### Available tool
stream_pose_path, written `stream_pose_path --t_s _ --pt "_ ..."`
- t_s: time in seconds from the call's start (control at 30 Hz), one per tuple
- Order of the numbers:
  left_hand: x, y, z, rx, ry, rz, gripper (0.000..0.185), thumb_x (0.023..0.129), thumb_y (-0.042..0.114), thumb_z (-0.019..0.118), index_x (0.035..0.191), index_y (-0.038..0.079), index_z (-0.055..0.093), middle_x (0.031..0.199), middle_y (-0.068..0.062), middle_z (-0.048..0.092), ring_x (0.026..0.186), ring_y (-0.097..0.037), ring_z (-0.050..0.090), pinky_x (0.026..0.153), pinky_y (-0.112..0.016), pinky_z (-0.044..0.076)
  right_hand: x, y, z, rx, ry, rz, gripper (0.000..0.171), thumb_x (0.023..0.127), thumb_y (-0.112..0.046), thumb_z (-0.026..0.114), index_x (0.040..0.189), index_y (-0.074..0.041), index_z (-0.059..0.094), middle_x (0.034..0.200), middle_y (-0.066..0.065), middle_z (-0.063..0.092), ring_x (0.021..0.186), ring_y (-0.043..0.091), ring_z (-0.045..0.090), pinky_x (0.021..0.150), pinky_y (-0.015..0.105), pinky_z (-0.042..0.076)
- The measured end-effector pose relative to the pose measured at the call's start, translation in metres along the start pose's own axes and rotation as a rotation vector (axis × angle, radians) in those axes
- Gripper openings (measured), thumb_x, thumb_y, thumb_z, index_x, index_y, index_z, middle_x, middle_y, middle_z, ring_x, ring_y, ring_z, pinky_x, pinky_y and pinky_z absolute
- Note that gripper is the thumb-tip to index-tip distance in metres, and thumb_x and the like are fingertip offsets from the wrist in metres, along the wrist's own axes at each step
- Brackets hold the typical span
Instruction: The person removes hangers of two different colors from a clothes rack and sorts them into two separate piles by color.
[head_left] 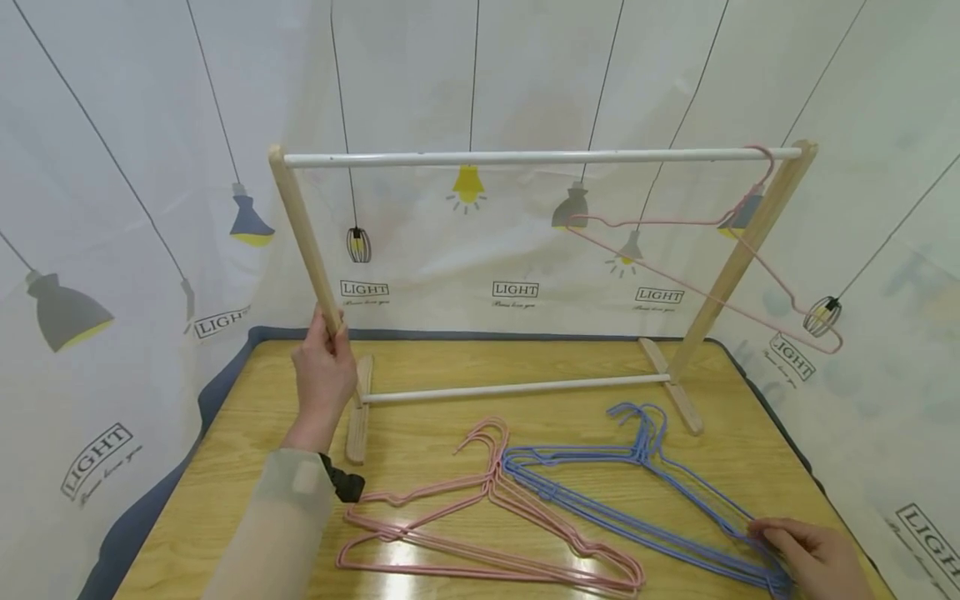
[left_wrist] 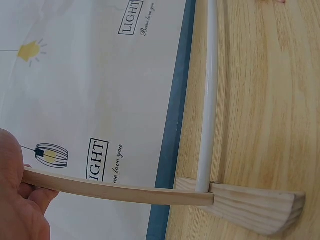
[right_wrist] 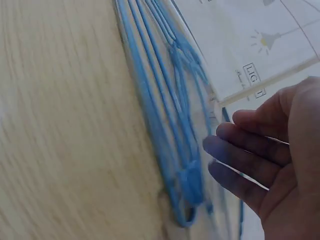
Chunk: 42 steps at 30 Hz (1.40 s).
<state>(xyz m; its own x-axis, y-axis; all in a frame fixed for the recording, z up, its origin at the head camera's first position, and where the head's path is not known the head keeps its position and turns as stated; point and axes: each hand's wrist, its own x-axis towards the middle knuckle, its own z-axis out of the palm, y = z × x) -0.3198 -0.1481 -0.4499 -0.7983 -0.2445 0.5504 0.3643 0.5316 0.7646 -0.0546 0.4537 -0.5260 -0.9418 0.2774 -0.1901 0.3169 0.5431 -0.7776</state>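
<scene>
My left hand [head_left: 322, 371] grips the left wooden post [head_left: 306, 237] of a clothes rack partway up, fingers wrapped round it, as the left wrist view also shows. My right hand [head_left: 817, 554] is at the right end of a pile of blue hangers [head_left: 642, 450] on the table. In the right wrist view its fingers [right_wrist: 245, 150] are loosely bent beside the blue wires, with nothing visible between them. A pink hanger [head_left: 667, 222] hangs from the right end of the rack's white top bar [head_left: 480, 157]. Several pink hangers [head_left: 491, 475] lie stacked left of the blue ones.
The rack's lower white bar [head_left: 517, 388] joins two wooden feet [head_left: 358, 425] on the wooden table [head_left: 247, 467]. A pale curtain [head_left: 420, 292] printed with lamps surrounds the table at the back and both sides.
</scene>
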Motion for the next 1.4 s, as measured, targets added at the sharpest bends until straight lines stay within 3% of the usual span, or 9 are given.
stream_pose_path --t_s 0.2,0.37,0.57,0.7,0.8,0.97,1.13,1.27,1.4 --pt "0.000 -0.001 -0.001 0.000 -0.001 0.007 0.027 0.109 0.012 0.060 0.135 0.004 0.063 0.125 -0.024 0.072 0.097 -0.036 0.075 0.070 -0.051 0.058 0.004 -0.014 -0.013 -0.146 0.187 -0.142 0.033 0.113 -0.014 0.051 0.127 0.010 0.070 0.104 0.011 0.079 0.082 -0.005 0.068 0.058 0.026 0.054" --pt "-0.001 -0.003 -0.001 0.002 -0.006 0.011 0.029 0.109 0.012 0.059 0.138 0.004 0.062 0.127 -0.023 0.071 0.100 -0.035 0.075 0.072 -0.051 0.059 0.017 -0.035 -0.033 -0.087 0.410 -0.181 0.037 0.112 -0.012 0.053 0.139 0.012 0.059 0.101 -0.021 0.070 0.085 -0.019 0.057 0.063 0.012 0.050" --pt "-0.001 -0.002 -0.003 0.008 0.001 0.007 0.028 0.109 0.012 0.059 0.136 0.004 0.062 0.126 -0.023 0.072 0.096 -0.032 0.075 0.070 -0.050 0.058 0.039 -0.070 -0.060 -0.105 0.538 -0.221 0.050 0.112 -0.020 0.054 0.158 -0.002 0.046 0.149 0.016 0.059 0.116 -0.016 0.049 0.084 0.002 0.041" --pt "-0.002 -0.002 -0.003 0.005 -0.004 0.001 0.029 0.109 0.012 0.059 0.137 0.004 0.062 0.126 -0.023 0.072 0.097 -0.033 0.075 0.070 -0.050 0.058 0.055 -0.091 -0.078 -0.088 0.508 -0.273 0.063 0.113 -0.026 0.051 0.167 -0.005 0.027 0.169 0.020 0.030 0.150 0.014 0.037 0.107 0.011 0.034" --pt "-0.002 -0.002 -0.003 -0.003 -0.010 0.001 0.031 0.109 0.011 0.059 0.140 0.005 0.062 0.128 -0.024 0.070 0.101 -0.035 0.075 0.073 -0.051 0.059 0.067 -0.104 -0.087 -0.076 0.472 -0.309 0.069 0.113 -0.028 0.051 0.169 -0.006 0.019 0.173 0.018 0.019 0.157 0.030 0.024 0.114 0.017 0.029" --pt "-0.001 -0.003 -0.002 -0.011 -0.006 0.021 0.031 0.109 0.011 0.059 0.140 0.005 0.061 0.128 -0.024 0.070 0.101 -0.037 0.075 0.073 -0.052 0.059 0.084 -0.121 -0.092 -0.014 0.438 -0.361 0.065 0.112 -0.029 0.053 0.167 -0.007 0.027 0.170 0.011 0.032 0.151 0.009 0.035 0.100 0.005 0.034" --pt "-0.001 -0.002 -0.001 -0.010 -0.003 0.038 0.029 0.110 0.012 0.059 0.138 0.004 0.062 0.126 -0.024 0.072 0.095 -0.035 0.076 0.069 -0.050 0.058 0.094 -0.132 -0.085 0.153 0.434 -0.437 0.052 0.110 -0.019 0.057 0.157 0.001 0.046 0.139 -0.010 0.065 0.117 -0.010 0.059 0.090 0.007 0.045" --pt "-0.001 -0.001 -0.001 -0.007 -0.006 0.034 0.029 0.110 0.013 0.059 0.137 0.004 0.063 0.125 -0.024 0.072 0.093 -0.034 0.076 0.068 -0.050 0.058 0.097 -0.135 -0.077 0.434 0.311 -0.512 0.046 0.107 -0.007 0.060 0.150 0.007 0.053 0.118 -0.015 0.073 0.103 -0.006 0.069 0.086 0.012 0.050" --pt "-0.002 -0.001 -0.001 -0.009 -0.007 0.026 0.030 0.110 0.012 0.059 0.138 0.005 0.062 0.128 -0.023 0.071 0.098 -0.035 0.075 0.071 -0.051 0.059 0.098 -0.136 -0.072 0.633 0.182 -0.513 0.043 0.105 -0.005 0.062 0.147 0.005 0.058 0.116 -0.008 0.077 0.104 0.002 0.073 0.087 0.017 0.052"
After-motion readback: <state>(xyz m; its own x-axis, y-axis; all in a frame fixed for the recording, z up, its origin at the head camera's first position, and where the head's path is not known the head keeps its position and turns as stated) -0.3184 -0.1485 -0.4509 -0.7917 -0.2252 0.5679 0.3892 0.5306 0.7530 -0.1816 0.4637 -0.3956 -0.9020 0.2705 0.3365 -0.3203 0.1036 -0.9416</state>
